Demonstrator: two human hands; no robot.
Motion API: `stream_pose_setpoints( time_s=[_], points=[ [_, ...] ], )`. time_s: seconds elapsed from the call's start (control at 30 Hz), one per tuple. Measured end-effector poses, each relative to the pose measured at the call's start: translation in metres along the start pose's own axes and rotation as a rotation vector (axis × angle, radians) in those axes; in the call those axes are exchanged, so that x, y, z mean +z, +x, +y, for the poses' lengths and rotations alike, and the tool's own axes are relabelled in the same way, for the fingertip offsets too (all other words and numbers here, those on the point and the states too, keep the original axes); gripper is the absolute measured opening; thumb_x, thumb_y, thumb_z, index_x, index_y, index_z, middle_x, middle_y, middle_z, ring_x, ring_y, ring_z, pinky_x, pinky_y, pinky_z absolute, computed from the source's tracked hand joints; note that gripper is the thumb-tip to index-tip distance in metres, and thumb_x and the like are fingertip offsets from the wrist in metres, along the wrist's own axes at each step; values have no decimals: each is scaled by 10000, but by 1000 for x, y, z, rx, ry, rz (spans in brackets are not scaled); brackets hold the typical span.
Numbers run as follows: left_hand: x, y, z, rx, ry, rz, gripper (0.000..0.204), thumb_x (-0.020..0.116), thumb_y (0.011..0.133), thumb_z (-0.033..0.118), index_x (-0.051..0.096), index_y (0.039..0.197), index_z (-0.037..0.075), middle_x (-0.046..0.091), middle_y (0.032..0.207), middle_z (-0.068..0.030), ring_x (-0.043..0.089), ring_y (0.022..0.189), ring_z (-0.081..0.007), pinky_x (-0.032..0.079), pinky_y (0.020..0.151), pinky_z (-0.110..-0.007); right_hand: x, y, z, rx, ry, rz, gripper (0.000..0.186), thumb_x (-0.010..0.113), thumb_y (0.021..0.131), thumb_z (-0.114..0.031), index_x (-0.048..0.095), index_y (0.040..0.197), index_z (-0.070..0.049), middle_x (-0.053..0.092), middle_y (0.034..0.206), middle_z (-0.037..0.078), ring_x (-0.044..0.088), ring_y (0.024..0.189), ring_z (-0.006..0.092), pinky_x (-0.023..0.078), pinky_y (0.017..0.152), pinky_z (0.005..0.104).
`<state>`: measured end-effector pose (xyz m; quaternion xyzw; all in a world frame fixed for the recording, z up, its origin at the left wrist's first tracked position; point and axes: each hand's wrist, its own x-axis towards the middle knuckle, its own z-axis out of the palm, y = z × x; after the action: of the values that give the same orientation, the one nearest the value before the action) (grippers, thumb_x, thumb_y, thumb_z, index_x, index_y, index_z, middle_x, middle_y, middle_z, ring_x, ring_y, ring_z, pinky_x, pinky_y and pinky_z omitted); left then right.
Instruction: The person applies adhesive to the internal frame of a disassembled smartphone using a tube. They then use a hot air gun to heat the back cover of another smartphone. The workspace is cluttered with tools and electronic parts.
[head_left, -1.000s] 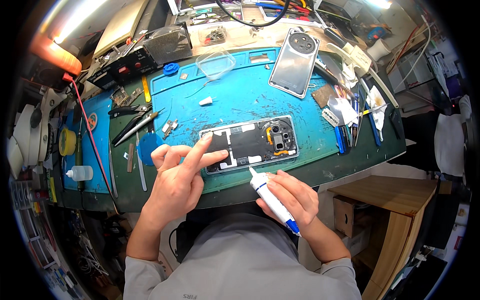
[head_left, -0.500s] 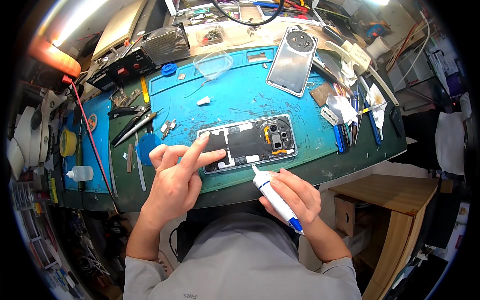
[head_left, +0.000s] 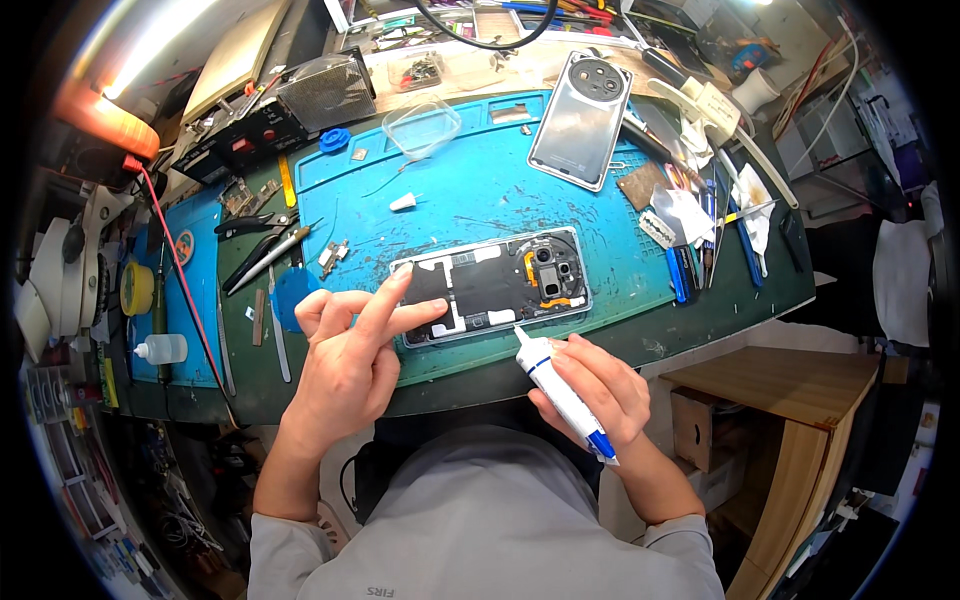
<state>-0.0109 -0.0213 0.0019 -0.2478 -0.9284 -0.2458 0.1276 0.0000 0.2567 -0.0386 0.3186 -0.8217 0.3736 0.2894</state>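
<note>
An opened smartphone lies flat on the blue mat, its black inside and camera module facing up. Two outstretched fingers of my left hand rest on the phone's left part, while the others are partly bent and hold nothing. My right hand is closed around a white glue tube with a blue tail end. The tube tilts so that its thin nozzle is at the phone's near edge; whether it touches, I cannot tell. A small white pointed cap lies beyond the phone.
A detached phone back cover lies at the far right of the blue mat. Blades, tweezers and blue-handled tools crowd the right side. Pliers and a clear squeeze bottle are left. A clear plastic box stands behind.
My right hand and the glue tube have shifted slightly right, with the nozzle moving along the phone's near edge. The left hand stays on the phone.
</note>
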Motion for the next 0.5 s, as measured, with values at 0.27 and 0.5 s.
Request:
stream_pose_setpoints(
  time_s=[0.27, 0.5],
  points=[
    [0, 1, 0, -4, 4, -3, 702, 583, 733, -116, 504, 1425, -30, 752, 1182, 47, 540, 974, -169, 279, 934, -344, -2, -4, 4, 0, 9, -4, 378, 831, 842, -214, 675, 1109, 2, 711, 1041, 143, 745, 911, 275, 643, 809, 368],
    [1, 0, 1, 1, 11, 6, 692, 577, 746, -122, 502, 1427, -32, 754, 1173, 47, 545, 967, -167, 280, 930, -345, -2, -2, 4, 10, 38, 8, 384, 853, 812, -194, 691, 1100, 1, 718, 1024, 123, 751, 909, 258, 647, 793, 368]
  ],
)
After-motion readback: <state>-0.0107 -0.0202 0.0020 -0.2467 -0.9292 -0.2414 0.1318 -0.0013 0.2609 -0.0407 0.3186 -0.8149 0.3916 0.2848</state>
